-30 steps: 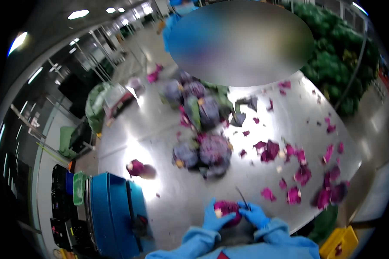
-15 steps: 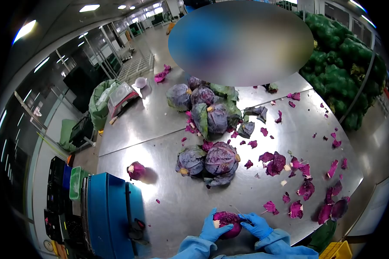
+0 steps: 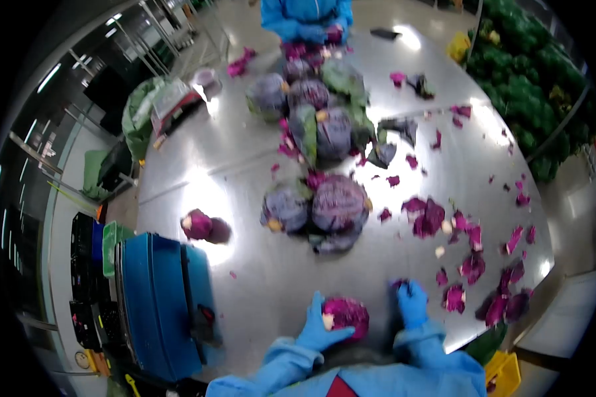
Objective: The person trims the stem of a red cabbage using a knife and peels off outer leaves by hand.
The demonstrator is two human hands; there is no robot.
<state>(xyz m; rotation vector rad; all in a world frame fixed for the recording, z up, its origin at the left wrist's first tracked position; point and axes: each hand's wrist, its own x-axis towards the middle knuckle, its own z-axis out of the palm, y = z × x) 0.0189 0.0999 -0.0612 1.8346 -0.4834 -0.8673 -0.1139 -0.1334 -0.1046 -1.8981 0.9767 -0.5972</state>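
My left hand (image 3: 319, 327), in a blue glove, is wrapped round the left side of a trimmed purple cabbage (image 3: 348, 317) near the table's front edge. The pale cut stem of this cabbage faces left. To its right, my right hand (image 3: 412, 303) is apart from the cabbage, its fingers closed round a small dark purple piece that is blurred. Just beyond, two cabbages (image 3: 340, 202) with loose outer leaves lie side by side. A small purple cabbage (image 3: 197, 225) rests alone at the left.
More cabbages (image 3: 334, 132) are piled mid-table (image 3: 265, 264). Purple leaf scraps (image 3: 471, 268) are scattered on the right. Blue crates (image 3: 159, 298) stand at the left edge, with a scale (image 3: 175, 106) farther back. Across the table, a person's gloved hands (image 3: 318, 33) hold something purple.
My right hand has left the cabbage and moved to the right. My left hand still holds the cabbage. The view has tilted down, and the other person's hands now show at the top.
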